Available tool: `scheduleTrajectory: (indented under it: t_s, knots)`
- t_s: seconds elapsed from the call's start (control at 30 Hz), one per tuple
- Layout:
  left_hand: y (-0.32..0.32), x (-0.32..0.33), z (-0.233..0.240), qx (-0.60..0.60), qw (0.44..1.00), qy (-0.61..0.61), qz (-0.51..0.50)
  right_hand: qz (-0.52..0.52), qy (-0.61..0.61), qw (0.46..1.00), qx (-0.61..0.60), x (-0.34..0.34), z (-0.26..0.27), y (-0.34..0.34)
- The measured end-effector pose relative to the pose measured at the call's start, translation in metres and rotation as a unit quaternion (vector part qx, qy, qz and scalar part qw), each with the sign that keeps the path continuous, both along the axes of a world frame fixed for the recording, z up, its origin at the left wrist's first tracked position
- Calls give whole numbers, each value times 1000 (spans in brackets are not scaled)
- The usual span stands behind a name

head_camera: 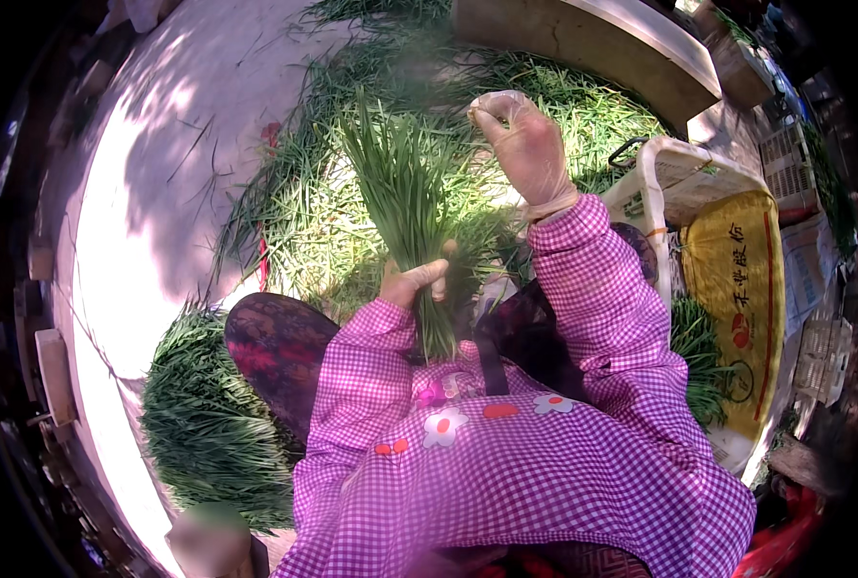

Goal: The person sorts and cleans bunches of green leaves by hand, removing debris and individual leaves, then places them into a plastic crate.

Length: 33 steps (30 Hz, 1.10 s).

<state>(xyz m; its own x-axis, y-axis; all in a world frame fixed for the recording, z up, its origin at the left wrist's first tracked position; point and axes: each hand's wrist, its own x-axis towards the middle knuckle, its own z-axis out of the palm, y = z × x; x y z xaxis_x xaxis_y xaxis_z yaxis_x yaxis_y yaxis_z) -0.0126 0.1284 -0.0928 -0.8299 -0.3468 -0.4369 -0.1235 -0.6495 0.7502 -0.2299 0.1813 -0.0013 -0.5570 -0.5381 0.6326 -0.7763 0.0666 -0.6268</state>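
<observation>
A bundle of Chinese chives (pixel 407 199) stands tilted in front of my body, its leaves fanning out upward. My left hand (pixel 416 280), in a thin translucent glove, wraps around the lower part of the bundle. The lower ends hang down towards my lap. My right hand (pixel 519 141), also gloved, is raised to the right of the bundle, apart from it. Its thumb and forefinger meet at the tips, and I see nothing between them. Below both hands, loose chive leaves (pixel 313 209) cover the ground in a wide heap.
A dense stack of chives (pixel 212 419) lies by my left knee. To my right stands a white plastic crate (pixel 649 180) with a yellow printed sack (pixel 732 289) and more chives (pixel 696 354). A long pale slab (pixel 581 43) lies beyond the heap. Concrete ground (pixel 205 152) stretches to the left.
</observation>
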Motion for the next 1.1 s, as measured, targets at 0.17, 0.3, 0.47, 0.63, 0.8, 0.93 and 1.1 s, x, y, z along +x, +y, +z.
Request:
scheduleTrajectory:
  t_s: [0.17, 0.3, 0.47, 0.63, 0.8, 0.93, 1.1]
  knots:
    - [1, -1, 2, 16, 999, -23, 34, 137, 50, 982, 117, 21, 3, 0]
    - [1, 1, -6, -2, 998, -53, 39, 147, 190, 947, 213, 57, -10, -5]
    - [1, -3, 2, 37, 998, -10, 51, 83, 211, 950, 215, 51, -22, -5]
    - [4, -2, 6, 61, 997, -16, 47, 51, 15, 998, 37, 18, -9, -8]
    - [3, -1, 10, 67, 996, -48, 40, 155, 121, 980, 27, 33, -1, -7]
    - [4, 0, 3, 33, 998, -41, 20, 91, 265, 944, 174, 46, -23, -9]
    - [3, 1, -5, 14, 999, -35, 1, 110, 263, 942, 176, 47, -26, -8]
